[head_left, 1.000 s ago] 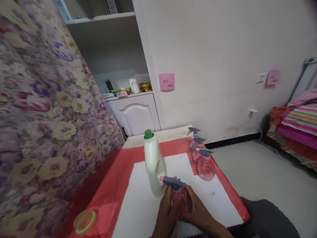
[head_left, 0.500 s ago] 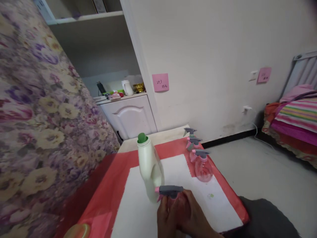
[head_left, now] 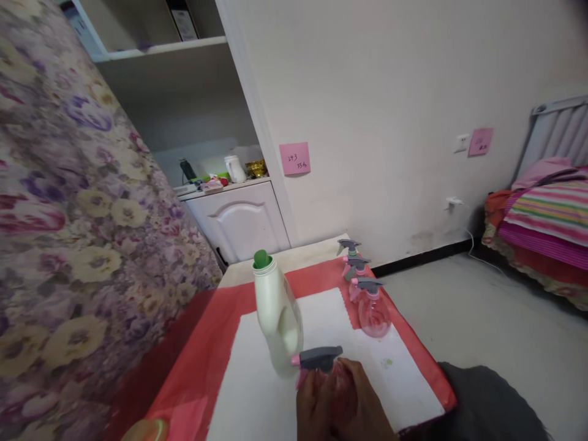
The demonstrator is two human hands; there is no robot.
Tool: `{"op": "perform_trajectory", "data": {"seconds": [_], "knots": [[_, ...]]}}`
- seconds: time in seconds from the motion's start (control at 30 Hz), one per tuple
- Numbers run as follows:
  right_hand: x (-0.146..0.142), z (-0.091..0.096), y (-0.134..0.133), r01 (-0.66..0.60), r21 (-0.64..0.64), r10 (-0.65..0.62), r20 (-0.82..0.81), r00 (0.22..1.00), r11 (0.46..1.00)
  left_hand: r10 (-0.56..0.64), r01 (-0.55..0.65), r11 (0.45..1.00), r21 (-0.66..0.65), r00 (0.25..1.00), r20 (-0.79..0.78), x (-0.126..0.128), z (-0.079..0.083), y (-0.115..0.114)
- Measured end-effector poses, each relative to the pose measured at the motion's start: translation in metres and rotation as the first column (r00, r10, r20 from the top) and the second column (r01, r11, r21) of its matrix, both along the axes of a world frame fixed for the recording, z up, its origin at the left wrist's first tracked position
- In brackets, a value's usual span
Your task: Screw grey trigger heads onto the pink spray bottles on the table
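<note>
Cropped by the bottom edge: left hand (head_left: 315, 407), right hand (head_left: 362, 407) and lid (head_left: 144, 430). Largely hidden behind the fingers: body of bottle (head_left: 320, 358). Too small to read: writing on note (head_left: 294, 158). Overlapped, bodies indistinct: rear sprayers (head_left: 354, 264). Cut by the right edge: bed (head_left: 546, 226).

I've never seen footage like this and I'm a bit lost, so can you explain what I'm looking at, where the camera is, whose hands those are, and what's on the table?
There is no machine here: a person works with bare hands. The single camera sits on their head, looking forward and down, so you see only the left hand and right hand at the bottom edge. Together they grip a pink spray bottle with a grey trigger head. Just behind it stands a white bottle with a green cap. To the right, three more sprayers stand in a row. All rest on a white sheet over a red cloth. Flowered fabric fills the left side.
</note>
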State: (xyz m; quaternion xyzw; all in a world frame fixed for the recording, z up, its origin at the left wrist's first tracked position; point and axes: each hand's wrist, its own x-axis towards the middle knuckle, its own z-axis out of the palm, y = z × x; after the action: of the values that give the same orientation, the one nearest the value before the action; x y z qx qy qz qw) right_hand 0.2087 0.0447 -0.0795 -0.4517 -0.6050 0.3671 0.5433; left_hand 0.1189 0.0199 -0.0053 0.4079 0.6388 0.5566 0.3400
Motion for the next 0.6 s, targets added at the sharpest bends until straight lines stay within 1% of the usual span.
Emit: {"op": "perform_trajectory", "data": {"seconds": [0.1,0.27,0.43,0.5,0.6], "knots": [[-0.002,-0.003,0.001,0.049,0.004,-0.049,0.013,0.999,0.999,0.034,-0.034,0.999,0.000,0.999,-0.012,0.004,0.000,0.001],[-0.002,-0.005,0.003,0.023,-0.005,-0.023,-0.002,1.000,1.000,0.020,-0.021,1.000,0.015,1.000,0.015,0.004,-0.007,-0.002],[0.000,-0.007,0.003,0.039,-0.017,-0.039,-0.010,0.999,0.999,0.125,-0.125,0.992,-0.007,0.989,0.081,0.005,-0.013,0.000],[0.001,-0.006,0.003,0.016,-0.045,-0.016,0.008,1.000,0.999,0.109,-0.111,0.994,0.021,0.989,0.097,0.006,-0.014,0.002],[0.004,-0.005,0.003,-0.029,-0.070,0.030,0.023,0.999,0.997,0.031,-0.034,0.998,0.045,0.998,0.053,0.004,-0.013,0.003]]}}
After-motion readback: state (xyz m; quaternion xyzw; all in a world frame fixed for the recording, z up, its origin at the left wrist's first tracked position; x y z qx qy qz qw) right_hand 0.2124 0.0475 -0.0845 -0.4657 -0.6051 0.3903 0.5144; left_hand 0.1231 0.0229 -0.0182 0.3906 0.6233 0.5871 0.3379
